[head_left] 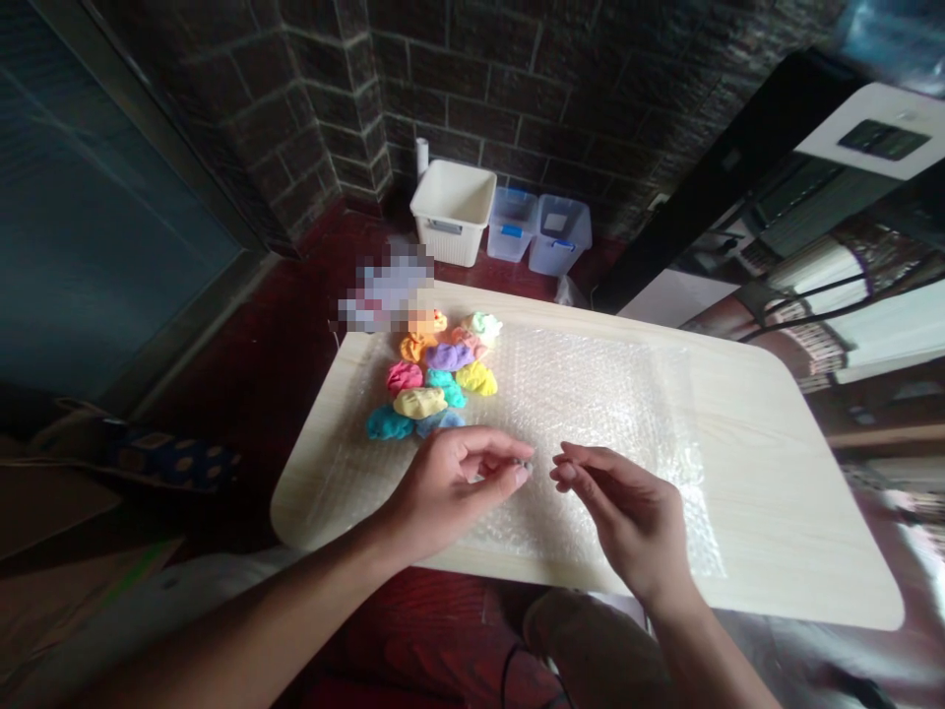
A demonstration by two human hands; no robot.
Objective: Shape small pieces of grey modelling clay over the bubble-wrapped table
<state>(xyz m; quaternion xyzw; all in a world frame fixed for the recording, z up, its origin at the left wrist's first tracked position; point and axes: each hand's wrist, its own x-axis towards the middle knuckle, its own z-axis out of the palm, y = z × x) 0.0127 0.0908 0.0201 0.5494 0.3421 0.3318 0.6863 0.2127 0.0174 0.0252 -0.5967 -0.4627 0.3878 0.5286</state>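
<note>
Over the bubble wrap [591, 384], my left hand [462, 483] is closed in a pinch. A tiny greyish thing [525, 466] shows between its thumb and fingertip, too small to name. My right hand [635, 507] faces it a short gap away, thumb pressed to the fingers; whatever they may hold is hidden. Just beyond my left hand lies a cluster of soft, wrinkled lumps in several colours, among them a pale yellow lump [420, 402], a teal lump [390, 422], a purple lump [450, 356] and a red lump [405, 378].
The bubble wrap covers much of a light wooden table [797, 522] with rounded corners. Behind it on the floor stand a white bin [450, 231] and two clear plastic boxes, one a clear box [557, 236]. A brick wall rises behind, and shelving stands at right.
</note>
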